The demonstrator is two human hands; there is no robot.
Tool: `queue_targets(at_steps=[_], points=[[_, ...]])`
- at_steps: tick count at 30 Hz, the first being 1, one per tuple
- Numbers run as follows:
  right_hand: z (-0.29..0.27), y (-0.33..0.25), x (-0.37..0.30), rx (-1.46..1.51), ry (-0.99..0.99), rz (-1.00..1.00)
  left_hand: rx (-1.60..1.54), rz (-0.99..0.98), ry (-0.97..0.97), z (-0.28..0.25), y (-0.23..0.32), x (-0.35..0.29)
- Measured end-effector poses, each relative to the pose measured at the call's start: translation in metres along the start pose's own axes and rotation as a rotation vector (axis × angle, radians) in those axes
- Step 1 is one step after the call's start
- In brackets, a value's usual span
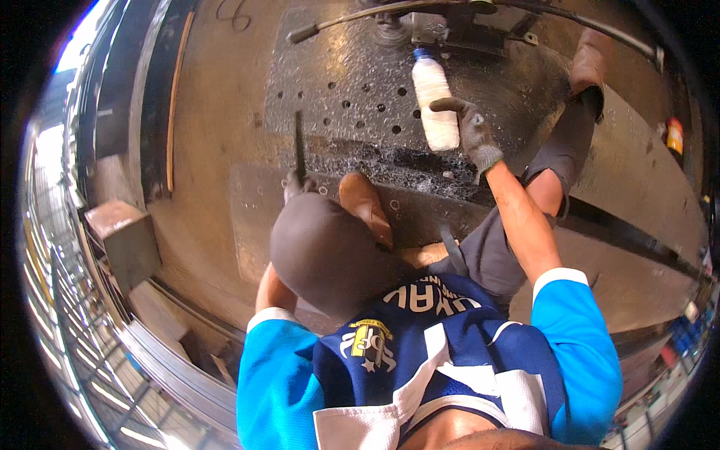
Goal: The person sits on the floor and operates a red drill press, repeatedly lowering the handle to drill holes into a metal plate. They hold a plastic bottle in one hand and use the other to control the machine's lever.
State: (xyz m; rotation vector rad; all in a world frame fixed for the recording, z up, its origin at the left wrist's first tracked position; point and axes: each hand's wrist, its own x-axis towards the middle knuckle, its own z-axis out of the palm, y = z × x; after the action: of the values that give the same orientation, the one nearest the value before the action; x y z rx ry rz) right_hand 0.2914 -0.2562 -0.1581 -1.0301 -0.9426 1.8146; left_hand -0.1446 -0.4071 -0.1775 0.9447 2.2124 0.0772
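Note:
A clear plastic bottle (430, 81) with a blue cap and whitish contents is over the perforated dark metal plate, its cap end pointing away from me. My right hand (475, 135), in a grey glove, grips it from the right near its base. The thumb lies across the bottle; the other fingers are partly hidden. My left hand (301, 184), also gloved, shows just beyond my left knee, which hides much of it. It is closed round a thin dark bar (299, 142) that points away from me.
A machine part with a long metal lever (360, 16) stands at the far edge. Wet, dark grit (420, 171) lines the plate's near edge. My brown shoe (363, 204) is close by. To the left sits a metal block (124, 238); an orange bottle (675, 136) stands at far right.

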Motion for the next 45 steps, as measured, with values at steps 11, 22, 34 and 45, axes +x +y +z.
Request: queue_targets(at_steps=[11,22,34,45], points=[[0.009,-0.016,-0.002,-0.109,-0.038,-0.126,0.047,0.295,-0.238,-0.004,0.330,0.089],[0.015,-0.030,-0.005,-0.074,-0.030,-0.045,1.042,0.596,-0.175,-0.089,0.196,0.055],[0.009,-0.009,0.010,-0.194,0.083,-0.016,0.145,-0.278,0.310,-0.123,-0.136,0.017],[0.011,-0.011,0.013,-0.182,0.119,-0.064,-0.024,-0.312,0.189,-0.029,-0.125,-0.052]])
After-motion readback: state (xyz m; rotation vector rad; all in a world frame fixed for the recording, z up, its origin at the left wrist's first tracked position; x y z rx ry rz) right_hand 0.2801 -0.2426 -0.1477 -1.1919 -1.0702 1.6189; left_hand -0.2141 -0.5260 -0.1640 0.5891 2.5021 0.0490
